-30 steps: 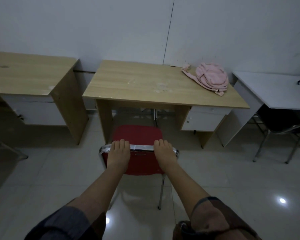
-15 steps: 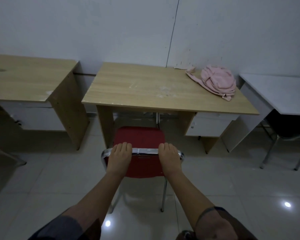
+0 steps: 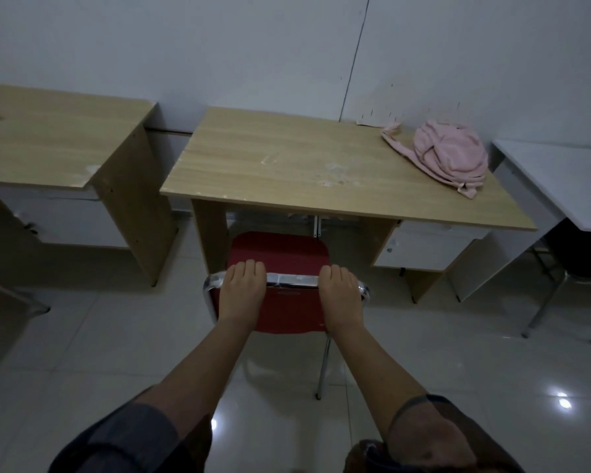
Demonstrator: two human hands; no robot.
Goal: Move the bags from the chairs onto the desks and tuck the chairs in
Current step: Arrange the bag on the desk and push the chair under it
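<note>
A red chair (image 3: 280, 249) with a chrome frame stands in front of the middle wooden desk (image 3: 287, 165), its seat partly under the desk's front edge. My left hand (image 3: 243, 290) grips the left part of the chrome top rail of the backrest. My right hand (image 3: 340, 295) grips the right part of the same rail. A pink bag (image 3: 449, 155) lies on the far right corner of that desk, its strap trailing to the left.
Another wooden desk (image 3: 48, 145) stands to the left, a white desk (image 3: 560, 179) to the right with a dark chair (image 3: 580, 264) beneath it. A drawer unit (image 3: 420, 250) hangs under the middle desk's right side. Glossy tiled floor (image 3: 492, 370) spreads around me.
Both hands have pushed the red chair forward, so its seat sits further under the middle desk. I have stepped closer to the desk.
</note>
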